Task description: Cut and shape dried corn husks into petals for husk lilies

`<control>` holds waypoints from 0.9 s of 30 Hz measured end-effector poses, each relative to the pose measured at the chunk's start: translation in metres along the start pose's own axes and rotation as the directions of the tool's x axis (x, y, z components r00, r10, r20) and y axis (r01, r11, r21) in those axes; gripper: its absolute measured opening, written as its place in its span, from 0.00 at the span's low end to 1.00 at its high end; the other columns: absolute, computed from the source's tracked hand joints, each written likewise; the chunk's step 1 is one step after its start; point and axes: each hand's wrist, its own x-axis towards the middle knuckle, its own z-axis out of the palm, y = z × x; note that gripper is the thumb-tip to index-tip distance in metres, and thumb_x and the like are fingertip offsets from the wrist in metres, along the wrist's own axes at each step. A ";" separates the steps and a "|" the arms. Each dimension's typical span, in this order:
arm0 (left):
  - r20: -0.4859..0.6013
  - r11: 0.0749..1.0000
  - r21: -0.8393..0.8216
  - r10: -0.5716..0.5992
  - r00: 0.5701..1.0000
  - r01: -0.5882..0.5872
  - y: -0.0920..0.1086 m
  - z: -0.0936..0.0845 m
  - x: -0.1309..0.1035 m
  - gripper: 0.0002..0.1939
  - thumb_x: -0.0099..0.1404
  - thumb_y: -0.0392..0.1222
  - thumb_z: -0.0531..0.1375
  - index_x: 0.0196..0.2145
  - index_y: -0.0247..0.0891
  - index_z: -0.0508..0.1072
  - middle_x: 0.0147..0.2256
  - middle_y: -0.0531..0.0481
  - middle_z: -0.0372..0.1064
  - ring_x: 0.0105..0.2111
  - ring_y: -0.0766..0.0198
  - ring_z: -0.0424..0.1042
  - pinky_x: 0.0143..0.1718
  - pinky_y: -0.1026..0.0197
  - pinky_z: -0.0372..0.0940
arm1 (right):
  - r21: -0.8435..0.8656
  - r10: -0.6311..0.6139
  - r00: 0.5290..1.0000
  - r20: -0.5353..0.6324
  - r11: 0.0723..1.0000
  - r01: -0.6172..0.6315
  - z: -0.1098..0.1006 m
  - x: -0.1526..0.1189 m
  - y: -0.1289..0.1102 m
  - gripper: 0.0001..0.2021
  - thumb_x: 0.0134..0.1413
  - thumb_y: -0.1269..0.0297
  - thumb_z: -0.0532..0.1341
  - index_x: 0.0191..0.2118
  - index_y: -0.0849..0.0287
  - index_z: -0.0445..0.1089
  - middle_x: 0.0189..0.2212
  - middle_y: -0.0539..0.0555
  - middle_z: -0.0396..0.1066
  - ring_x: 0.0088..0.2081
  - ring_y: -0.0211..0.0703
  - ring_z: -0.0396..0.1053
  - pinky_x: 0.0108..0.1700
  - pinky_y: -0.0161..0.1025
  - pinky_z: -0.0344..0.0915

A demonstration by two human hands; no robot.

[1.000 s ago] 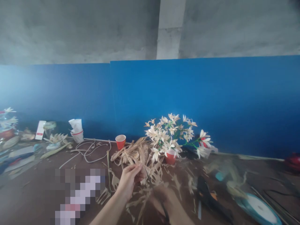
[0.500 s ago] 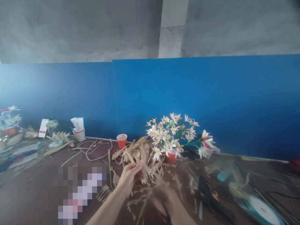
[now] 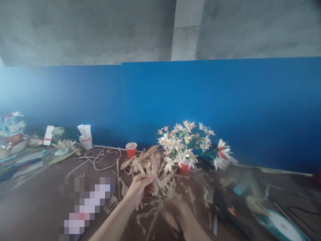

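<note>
Left hand has its fingers pinched together on a dried husk strip; right hand is super blurry, curled round probably scissors.

Brown table: dry husks, paper cup.

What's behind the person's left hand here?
Behind the left hand lies a heap of dry husks, with a red paper cup farther back; whatever the hand covers can't be seen.
</note>
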 end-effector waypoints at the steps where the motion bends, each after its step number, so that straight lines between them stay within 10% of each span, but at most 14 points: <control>1: 0.007 1.000 0.004 -0.001 1.000 0.001 0.000 -0.001 0.000 0.17 0.42 0.49 0.70 0.16 0.33 0.70 0.12 0.53 0.68 0.13 0.72 0.66 0.15 0.73 0.57 | -0.004 0.002 1.000 0.005 1.000 -0.002 -0.001 0.000 0.000 0.19 0.38 0.47 0.64 0.31 0.58 0.69 0.15 0.45 0.59 0.14 0.31 0.52 0.17 0.31 0.53; 27: 0.222 0.981 0.183 0.019 0.975 -0.061 0.007 -0.016 0.005 0.18 0.50 0.51 0.63 0.18 0.31 0.75 0.14 0.48 0.70 0.15 0.67 0.67 0.18 0.67 0.58 | -0.040 0.044 0.996 0.082 0.998 -0.040 -0.003 -0.006 -0.002 0.22 0.42 0.45 0.61 0.33 0.61 0.67 0.13 0.43 0.56 0.13 0.31 0.53 0.16 0.30 0.50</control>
